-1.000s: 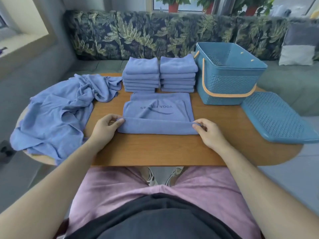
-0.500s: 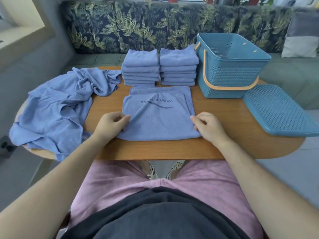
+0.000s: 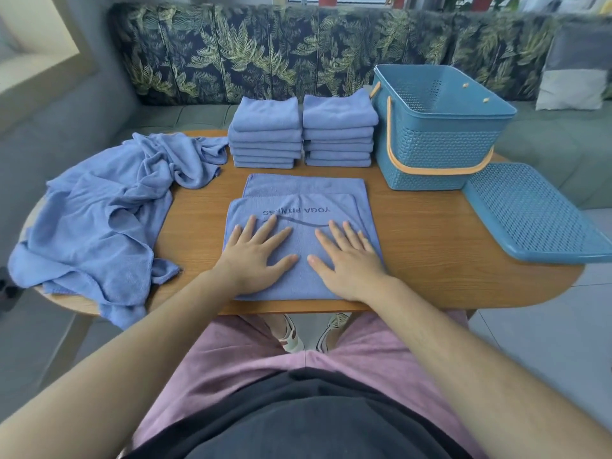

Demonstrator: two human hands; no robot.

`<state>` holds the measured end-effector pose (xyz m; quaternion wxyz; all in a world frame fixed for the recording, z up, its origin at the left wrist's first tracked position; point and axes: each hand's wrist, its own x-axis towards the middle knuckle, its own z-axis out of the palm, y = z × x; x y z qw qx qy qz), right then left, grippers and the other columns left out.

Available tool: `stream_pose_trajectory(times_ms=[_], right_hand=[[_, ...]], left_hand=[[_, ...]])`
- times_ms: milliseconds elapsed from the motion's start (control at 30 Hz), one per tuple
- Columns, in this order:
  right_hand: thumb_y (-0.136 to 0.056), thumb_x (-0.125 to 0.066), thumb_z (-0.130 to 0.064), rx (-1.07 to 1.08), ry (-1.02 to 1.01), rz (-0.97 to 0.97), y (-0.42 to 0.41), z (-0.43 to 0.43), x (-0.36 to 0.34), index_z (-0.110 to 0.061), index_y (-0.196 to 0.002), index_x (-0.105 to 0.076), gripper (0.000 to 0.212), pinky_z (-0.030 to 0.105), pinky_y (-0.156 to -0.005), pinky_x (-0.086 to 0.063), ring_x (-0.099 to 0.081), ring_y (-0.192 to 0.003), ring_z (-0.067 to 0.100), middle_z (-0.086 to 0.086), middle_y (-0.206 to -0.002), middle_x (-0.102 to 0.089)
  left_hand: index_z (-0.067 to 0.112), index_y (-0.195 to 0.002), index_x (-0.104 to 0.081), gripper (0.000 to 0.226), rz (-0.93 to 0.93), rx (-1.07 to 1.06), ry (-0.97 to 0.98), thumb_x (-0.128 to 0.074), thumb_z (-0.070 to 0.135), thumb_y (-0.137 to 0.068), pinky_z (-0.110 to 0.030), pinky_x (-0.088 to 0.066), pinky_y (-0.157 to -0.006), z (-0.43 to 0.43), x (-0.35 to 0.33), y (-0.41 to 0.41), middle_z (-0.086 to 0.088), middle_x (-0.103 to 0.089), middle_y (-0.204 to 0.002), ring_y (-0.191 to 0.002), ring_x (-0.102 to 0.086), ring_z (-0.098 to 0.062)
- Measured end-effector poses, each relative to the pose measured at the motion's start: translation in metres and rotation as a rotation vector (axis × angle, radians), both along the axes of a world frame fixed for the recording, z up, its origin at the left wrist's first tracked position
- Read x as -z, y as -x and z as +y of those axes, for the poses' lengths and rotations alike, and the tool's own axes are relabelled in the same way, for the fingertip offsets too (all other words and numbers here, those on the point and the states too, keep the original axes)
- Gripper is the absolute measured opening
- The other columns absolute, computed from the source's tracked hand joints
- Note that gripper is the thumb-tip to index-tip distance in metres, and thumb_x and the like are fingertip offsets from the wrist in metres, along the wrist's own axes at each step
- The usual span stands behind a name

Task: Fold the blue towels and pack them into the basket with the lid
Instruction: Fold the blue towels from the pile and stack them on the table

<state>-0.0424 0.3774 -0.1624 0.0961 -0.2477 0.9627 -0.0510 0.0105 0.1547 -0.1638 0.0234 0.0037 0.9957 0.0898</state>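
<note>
Surface: an oval wood-grain tabletop [image 3: 430, 246], seen from the seated person's side, with 12 o'clock away from the body.
Room: a leaf-print sofa [image 3: 265, 51] is set behind the tabletop at 12 o'clock, with a grey and white cushion [image 3: 576, 71] at 2 o'clock. Pale floor [image 3: 546, 326] is seen at 4 o'clock.
Task thing: the half-folded towel [image 3: 303, 193] is laid flat at 6 o'clock, printed panel up, lettering upside down to the viewer.
Hands: the left hand [image 3: 256, 256] and right hand [image 3: 351, 260] are laid palm-down side by side on it. The fingers [image 3: 271, 226] are straight, spread and released, and nothing is gripped.
Folded stacks: the left stack [image 3: 265, 134] and right stack [image 3: 339, 130] are set side by side at 12 o'clock, just beyond the towel.
Basket: the basket [image 3: 437, 144] stands at 1 o'clock beside the right stack, open-topped, its orange handle [image 3: 430, 168] swung down.
Lid: the lid [image 3: 533, 213] is laid flat at 3 o'clock, apart from the basket rim, its outer corner reaching past the tabletop edge.
Loose towels: the loose towels [image 3: 109, 220] are heaped at 9 o'clock and draped over the left rim.
Edges: the towel's near hem is lined up just inside the 6 o'clock edge.
Open room: bare wood is left at 4 o'clock between towel and lid, and as a narrow strip at 8 o'clock.
Change: half a second ago the towel's side edges were pinched by curled fingers; now both palms are pressed flat on top.
</note>
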Motion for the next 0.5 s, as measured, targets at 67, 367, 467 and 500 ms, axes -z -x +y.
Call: stream_pose_trajectory(times_ms=[67, 367, 467, 500], right_hand=[[-0.1, -0.024, -0.065, 0.003, 0.029, 0.068, -0.013, 0.005, -0.003, -0.036, -0.161, -0.012, 0.069, 0.041, -0.125, 0.0, 0.005, -0.156, 0.02, -0.003, -0.17, 0.001], [-0.104, -0.012, -0.057, 0.009, 0.022, 0.016, 0.02, -0.013, -0.003, -0.032, -0.161, 0.003, 0.064, 0.042, -0.125, 0.009, 0.016, -0.154, 0.018, -0.003, -0.169, 0.014], [-0.103, -0.013, -0.058, -0.007, 0.015, 0.026, -0.011, 0.0, -0.002, -0.032, -0.162, 0.002, 0.066, 0.043, -0.125, 0.007, 0.015, -0.155, 0.019, -0.002, -0.169, 0.013], [-0.103, -0.015, -0.058, -0.023, 0.014, 0.038, -0.023, 0.005, -0.001, -0.032, -0.162, -0.002, 0.066, 0.043, -0.126, 0.003, 0.01, -0.156, 0.02, -0.002, -0.169, 0.008]], left_hand=[[0.048, -0.154, -0.022, 0.071, 0.017, 0.022, -0.022, -0.026, 0.079, -0.091, -0.049, -0.002, -0.124, 0.003, -0.004, -0.011, 0.012, -0.002, -0.167, -0.154, 0.003, -0.026], [0.039, -0.159, -0.01, 0.068, -0.011, -0.008, -0.045, -0.022, 0.068, -0.099, -0.044, 0.005, -0.124, 0.011, 0.001, 0.028, 0.008, 0.001, -0.168, -0.155, 0.008, -0.021], [0.042, -0.158, -0.011, 0.077, -0.003, 0.006, -0.049, -0.011, 0.077, -0.09, -0.044, 0.005, -0.124, 0.016, 0.003, -0.003, 0.01, 0.001, -0.168, -0.155, 0.008, -0.02], [0.043, -0.158, -0.013, 0.08, -0.005, 0.011, -0.057, -0.007, 0.078, -0.086, -0.044, 0.004, -0.124, 0.02, 0.004, -0.017, 0.012, 0.0, -0.167, -0.155, 0.006, -0.02]])
